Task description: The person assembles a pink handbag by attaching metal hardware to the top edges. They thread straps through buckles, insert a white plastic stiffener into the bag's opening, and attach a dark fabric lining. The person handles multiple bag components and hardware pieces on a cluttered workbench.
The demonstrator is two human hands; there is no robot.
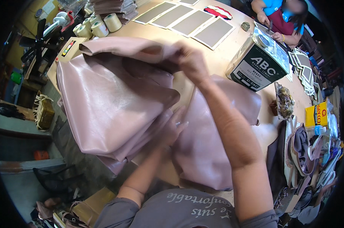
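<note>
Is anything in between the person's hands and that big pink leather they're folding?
No. The right hand pinches the top edge of the pink leather sheet, and the left hand is tucked against its lower folds. Nothing visible sits between them.

Bright, even light; soft glare on the leather (115,102); edges bend and darken, and the corners are black.

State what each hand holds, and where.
Both hands hold the pink leather sheet: right hand pinches its folded upper edge, left hand clasps its lower right edge.
</note>
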